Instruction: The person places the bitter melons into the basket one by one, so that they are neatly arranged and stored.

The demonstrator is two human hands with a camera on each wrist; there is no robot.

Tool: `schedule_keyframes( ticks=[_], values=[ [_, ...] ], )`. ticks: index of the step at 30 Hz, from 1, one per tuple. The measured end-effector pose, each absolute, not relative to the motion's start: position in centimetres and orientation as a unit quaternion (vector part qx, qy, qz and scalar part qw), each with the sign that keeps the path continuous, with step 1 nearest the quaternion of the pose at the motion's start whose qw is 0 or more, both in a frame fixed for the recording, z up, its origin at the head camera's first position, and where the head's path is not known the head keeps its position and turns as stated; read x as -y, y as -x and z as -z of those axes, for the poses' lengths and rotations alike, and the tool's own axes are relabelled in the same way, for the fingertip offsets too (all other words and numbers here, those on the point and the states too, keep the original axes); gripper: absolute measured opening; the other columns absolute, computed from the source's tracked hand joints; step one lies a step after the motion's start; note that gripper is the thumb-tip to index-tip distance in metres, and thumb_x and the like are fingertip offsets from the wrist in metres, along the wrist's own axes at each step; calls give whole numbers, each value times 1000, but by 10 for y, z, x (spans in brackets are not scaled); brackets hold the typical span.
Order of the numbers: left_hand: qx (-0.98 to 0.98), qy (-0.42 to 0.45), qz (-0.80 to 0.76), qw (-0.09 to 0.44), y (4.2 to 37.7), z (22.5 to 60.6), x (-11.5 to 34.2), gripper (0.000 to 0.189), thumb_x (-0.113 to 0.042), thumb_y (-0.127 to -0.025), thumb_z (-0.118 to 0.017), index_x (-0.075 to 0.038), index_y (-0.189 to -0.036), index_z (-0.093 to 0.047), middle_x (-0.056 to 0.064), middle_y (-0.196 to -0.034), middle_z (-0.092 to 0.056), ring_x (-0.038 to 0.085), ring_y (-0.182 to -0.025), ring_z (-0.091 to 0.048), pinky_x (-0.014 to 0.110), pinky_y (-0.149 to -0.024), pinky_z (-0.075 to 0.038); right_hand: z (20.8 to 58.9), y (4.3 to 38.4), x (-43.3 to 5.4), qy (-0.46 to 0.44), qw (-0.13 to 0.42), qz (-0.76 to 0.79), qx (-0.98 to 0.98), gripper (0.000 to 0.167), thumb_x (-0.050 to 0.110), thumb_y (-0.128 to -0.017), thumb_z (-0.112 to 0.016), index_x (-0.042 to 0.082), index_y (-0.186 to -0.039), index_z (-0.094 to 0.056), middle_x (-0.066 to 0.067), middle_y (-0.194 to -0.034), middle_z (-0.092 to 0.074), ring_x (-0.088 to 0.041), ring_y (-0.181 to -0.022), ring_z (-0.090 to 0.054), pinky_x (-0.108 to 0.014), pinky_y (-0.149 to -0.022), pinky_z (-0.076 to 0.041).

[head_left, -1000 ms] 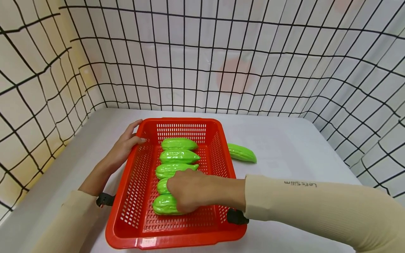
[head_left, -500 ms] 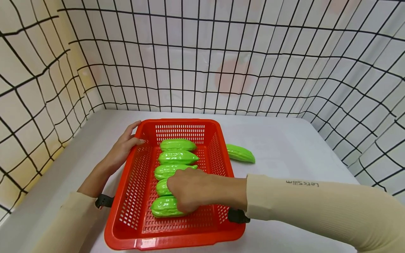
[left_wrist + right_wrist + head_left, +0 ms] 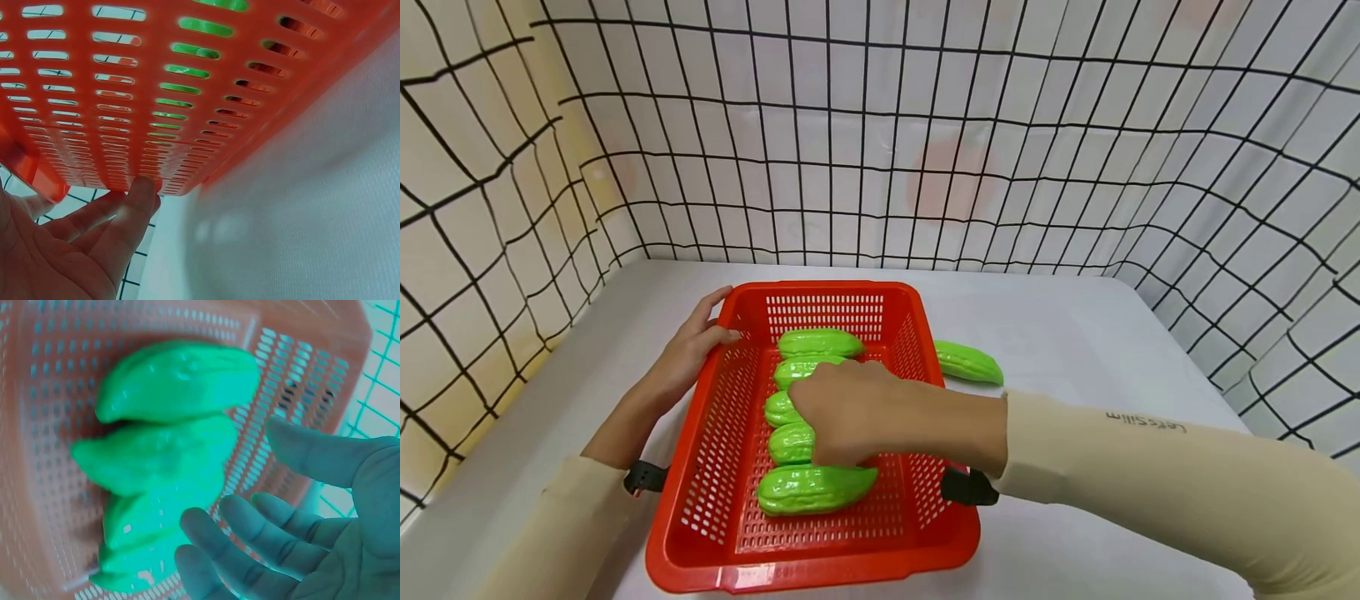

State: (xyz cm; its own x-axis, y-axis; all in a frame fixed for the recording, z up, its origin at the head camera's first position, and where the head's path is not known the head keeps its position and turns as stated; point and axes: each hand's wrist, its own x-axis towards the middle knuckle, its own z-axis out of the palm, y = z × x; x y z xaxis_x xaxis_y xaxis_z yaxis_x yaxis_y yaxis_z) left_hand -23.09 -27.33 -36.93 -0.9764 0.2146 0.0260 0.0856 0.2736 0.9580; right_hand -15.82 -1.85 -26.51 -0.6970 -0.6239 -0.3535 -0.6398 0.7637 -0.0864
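Note:
A red perforated plastic basket (image 3: 820,575) holds several glossy green bitter melons in a row, laid crosswise. My left hand (image 3: 687,354) grips the basket's left rim, thumb over the edge. In the left wrist view, fingers of that left hand (image 3: 103,237) press the wall's outer side. Above the row, my right hand (image 3: 842,417) hides the right ends of the middle melons. The nearest bitter melon (image 3: 812,490) shows whole. In the right wrist view, the right hand (image 3: 306,544) has its fingers spread and holds nothing; bitter melons (image 3: 181,381) lie beyond them.
Another bitter melon (image 3: 972,362) lies on the white table (image 3: 1075,350), just outside the basket's right wall. Black grid netting (image 3: 865,150) over white sheeting encloses the back and both sides. A dark wrist strap (image 3: 646,477) sits close to the basket's left wall.
My right hand has come off the nearest bitter melon, risen and shifted slightly away from me, opening its fingers. The left hand stays on the rim.

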Motion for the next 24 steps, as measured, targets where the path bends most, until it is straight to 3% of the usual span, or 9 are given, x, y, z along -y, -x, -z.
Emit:
schedule_keyframes(
  ticks=[11, 16, 24],
  values=[
    [-800, -94, -591, 51, 230, 370, 272, 76, -23, -101, -45, -25, -164, -3, 26, -151, -38, 45, -114, -61, 43, -81, -61, 247, 196, -18, 279, 87, 50, -955, 28, 30, -95, -67, 15, -118, -62, 4, -95, -67, -14, -78, -62, -31, -59, -53],
    [-803, -91, -588, 48, 231, 371, 271, 76, -22, -101, -46, -24, -164, -4, 25, -150, -39, 45, -114, -61, 43, -81, -61, 250, 217, -49, 252, 42, 83, -963, 33, 28, -95, -66, 11, -124, -61, -2, -114, -68, -19, -90, -62, -34, -70, -55],
    [-803, -89, -588, 46, 229, 371, 270, 76, -23, -101, -46, -25, -164, -3, 25, -152, -38, 45, -116, -61, 44, -83, -61, 264, 238, -88, 203, 30, 122, -971, 32, 25, -95, -64, 8, -122, -62, -7, -116, -67, -24, -89, -63, -37, -72, -57]
  ],
)
